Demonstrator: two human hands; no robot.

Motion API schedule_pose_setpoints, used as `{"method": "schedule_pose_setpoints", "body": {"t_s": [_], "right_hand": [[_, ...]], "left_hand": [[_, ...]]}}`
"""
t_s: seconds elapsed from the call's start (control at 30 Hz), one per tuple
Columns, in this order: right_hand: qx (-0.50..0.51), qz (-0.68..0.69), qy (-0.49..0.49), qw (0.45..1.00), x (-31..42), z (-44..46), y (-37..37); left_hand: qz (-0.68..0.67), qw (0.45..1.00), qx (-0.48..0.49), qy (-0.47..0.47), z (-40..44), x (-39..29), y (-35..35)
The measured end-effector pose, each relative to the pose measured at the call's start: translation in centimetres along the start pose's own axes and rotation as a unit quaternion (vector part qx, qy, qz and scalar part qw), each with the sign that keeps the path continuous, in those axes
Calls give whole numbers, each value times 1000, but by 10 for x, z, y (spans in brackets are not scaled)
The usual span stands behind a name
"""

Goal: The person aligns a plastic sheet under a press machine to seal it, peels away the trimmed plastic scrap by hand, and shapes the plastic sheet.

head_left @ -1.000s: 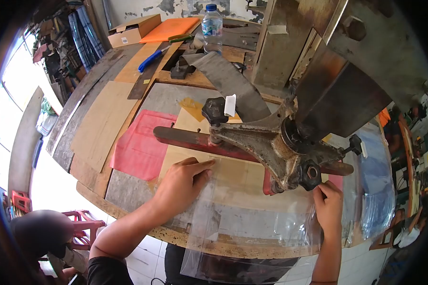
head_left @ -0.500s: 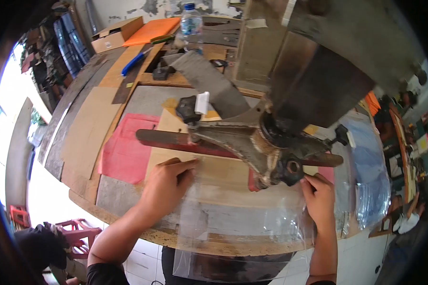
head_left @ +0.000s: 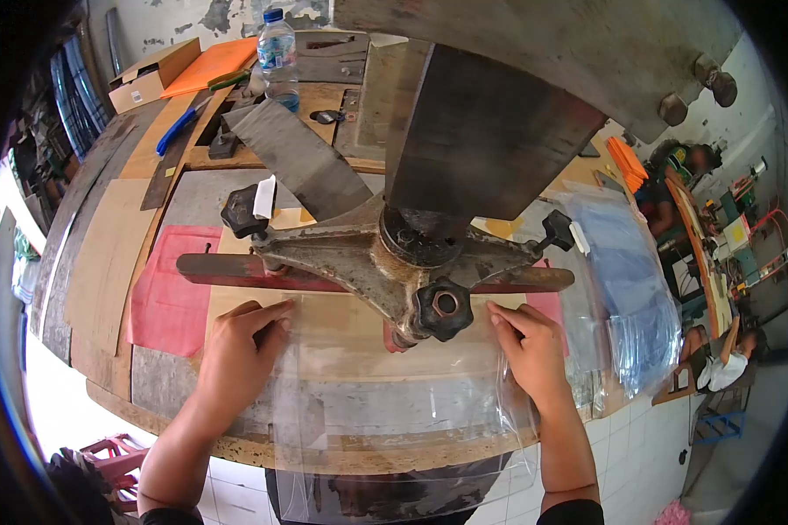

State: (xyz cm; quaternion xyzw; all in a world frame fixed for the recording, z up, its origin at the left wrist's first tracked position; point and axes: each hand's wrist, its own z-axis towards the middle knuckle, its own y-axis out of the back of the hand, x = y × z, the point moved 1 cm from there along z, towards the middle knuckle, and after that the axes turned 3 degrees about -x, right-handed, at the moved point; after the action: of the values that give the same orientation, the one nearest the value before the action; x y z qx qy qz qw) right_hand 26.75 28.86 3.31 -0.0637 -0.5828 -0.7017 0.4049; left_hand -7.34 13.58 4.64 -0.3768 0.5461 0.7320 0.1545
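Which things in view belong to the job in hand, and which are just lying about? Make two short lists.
Seemingly in the job:
left hand
right hand
clear sheet
press

Lying about:
bottle
box
blue-handled tool

Between the hands (head_left: 379, 363), the plastic sheet (head_left: 394, 407) looks clear, smooth and glossy; beyond them, the metal press (head_left: 350, 262) is rough and dull, above a matt grey table (head_left: 171, 385).

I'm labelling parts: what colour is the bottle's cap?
Blue; the cap shows best in the head view.
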Motion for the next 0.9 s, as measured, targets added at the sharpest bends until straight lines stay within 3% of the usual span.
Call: {"method": "schedule_pose_setpoints", "body": {"t_s": [0.9], "right_hand": [[22,-48,3,999,11,3,4]], "left_hand": [[-14,1000,6,-26,1,7,3]]}}
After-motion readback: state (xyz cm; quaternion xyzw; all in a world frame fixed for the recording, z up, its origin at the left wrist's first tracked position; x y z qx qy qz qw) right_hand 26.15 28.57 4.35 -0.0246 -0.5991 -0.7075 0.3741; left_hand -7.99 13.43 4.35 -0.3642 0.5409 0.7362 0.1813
